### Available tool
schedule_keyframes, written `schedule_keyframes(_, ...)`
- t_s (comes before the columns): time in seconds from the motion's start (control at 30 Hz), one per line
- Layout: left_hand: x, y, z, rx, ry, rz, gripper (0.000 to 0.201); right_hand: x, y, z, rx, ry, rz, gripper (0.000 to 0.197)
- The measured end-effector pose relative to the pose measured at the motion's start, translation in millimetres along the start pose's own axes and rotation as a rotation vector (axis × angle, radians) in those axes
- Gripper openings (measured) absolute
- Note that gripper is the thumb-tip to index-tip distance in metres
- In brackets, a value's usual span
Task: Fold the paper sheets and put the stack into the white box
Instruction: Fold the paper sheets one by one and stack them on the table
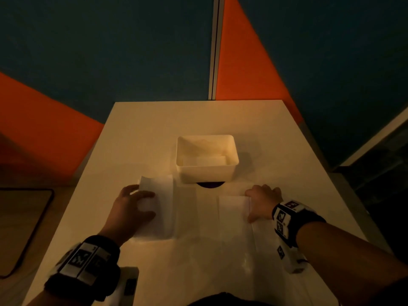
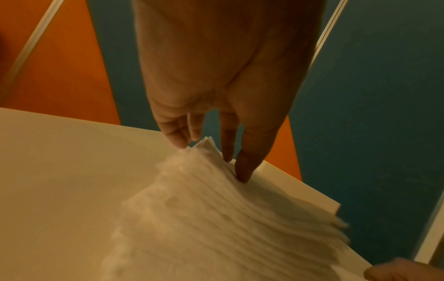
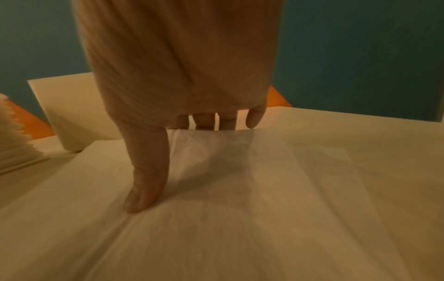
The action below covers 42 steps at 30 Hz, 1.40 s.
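Note:
The white box (image 1: 205, 173) stands mid-table with folded paper lying inside; its wall (image 3: 72, 114) also shows in the right wrist view. A thick stack of white paper sheets (image 1: 163, 208) lies front-left of the box. My left hand (image 1: 141, 202) grips its far left part, fingertips (image 2: 242, 171) on the raised corner, and the sheet edges (image 2: 216, 218) fan out blurred. A thin paper sheet (image 1: 234, 208) is spread in front of the box. My right hand (image 1: 256, 202) holds its raised flap (image 3: 216, 144), thumb (image 3: 146, 186) pressing down, fingers hooked behind the edge.
The pale table (image 1: 154, 120) ends close behind the box, against blue and orange wall panels. A dark round object (image 1: 209, 184) peeks from under the box's front. A small white device (image 1: 129, 283) sits at the near left edge. A dark-rimmed mat (image 1: 19, 228) lies lower left.

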<state>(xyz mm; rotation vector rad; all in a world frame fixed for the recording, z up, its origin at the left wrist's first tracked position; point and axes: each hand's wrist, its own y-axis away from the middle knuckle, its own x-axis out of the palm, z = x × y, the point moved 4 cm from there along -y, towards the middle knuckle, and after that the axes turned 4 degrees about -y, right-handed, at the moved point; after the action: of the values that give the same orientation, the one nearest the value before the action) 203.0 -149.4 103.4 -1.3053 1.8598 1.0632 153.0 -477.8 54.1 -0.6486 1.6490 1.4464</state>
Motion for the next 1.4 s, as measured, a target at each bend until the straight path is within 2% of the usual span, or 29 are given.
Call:
schedule_keyframes(0.17,4.1,1.7,-6.1,-0.061,0.071,0.052,0.054,-4.3,7.1,1.1,-0.045,-0.023,-0.039,0.035)
schedule_keyframes(0.3,9.1,1.1,-8.9,-0.088,0.143,0.050,0.057,-17.5,17.3,-6.8,-0.075,-0.252,-0.058,0.009)
schedule_keyframes(0.4,11.8,0.1,-8.0,-0.103,0.173,0.050,0.058,-32.2,25.2,-17.2,-0.090,-0.426,-0.085,0.015)
schedule_keyframes(0.47,13.2,-1.0,-7.0,-0.089,0.166,0.024,0.058,-44.4,33.0,-23.8,-0.082,-0.559,-0.140,0.012)
schedule_keyframes(0.6,8.2,-4.5,-12.1,-0.035,0.092,-0.144,0.063,-69.1,53.0,-25.5,-0.113,-0.873,-0.260,0.012)
schedule_keyframes(0.7,0.9,-1.3,-39.7,0.101,0.168,-0.254,0.053,-82.9,69.0,-17.9,-0.137,-1.142,-0.351,0.013)
schedule_keyframes(0.77,2.3,2.0,-63.0,0.136,0.327,-0.158,0.039,-90.5,79.6,-9.2,-0.168,-1.309,-0.404,0.011)
schedule_keyframes(0.83,9.3,5.3,-84.0,0.093,0.553,0.053,0.025,-96.5,88.9,0.9,-0.207,-1.469,-0.426,0.010)
schedule_keyframes(0.97,20.8,15.1,-114.8,0.012,0.864,0.475,0.048,-99.8,102.0,18.4,-0.248,-1.699,-0.444,0.013)
schedule_keyframes(1.03,22.0,18.4,-126.2,0.050,1.042,0.579,0.047,-97.4,104.6,22.8,-0.230,-1.753,-0.460,0.013)
schedule_keyframes(1.1,20.4,16.4,-133.9,0.094,1.153,0.548,0.042,-93.7,105.2,24.9,-0.213,-1.787,-0.454,0.014)
schedule_keyframes(1.2,15.2,11.5,-138.0,0.140,1.228,0.409,0.035,-89.9,105.5,25.4,-0.230,-1.798,-0.413,0.019)
schedule_keyframes(1.3,8.9,7.0,-136.2,0.198,1.198,0.307,0.027,-87.6,103.4,22.5,-0.276,-1.807,-0.332,0.024)
schedule_keyframes(1.4,3.4,4.2,-130.7,0.261,1.132,0.268,0.016,-85.2,100.4,18.4,-0.280,-1.795,-0.282,0.028)
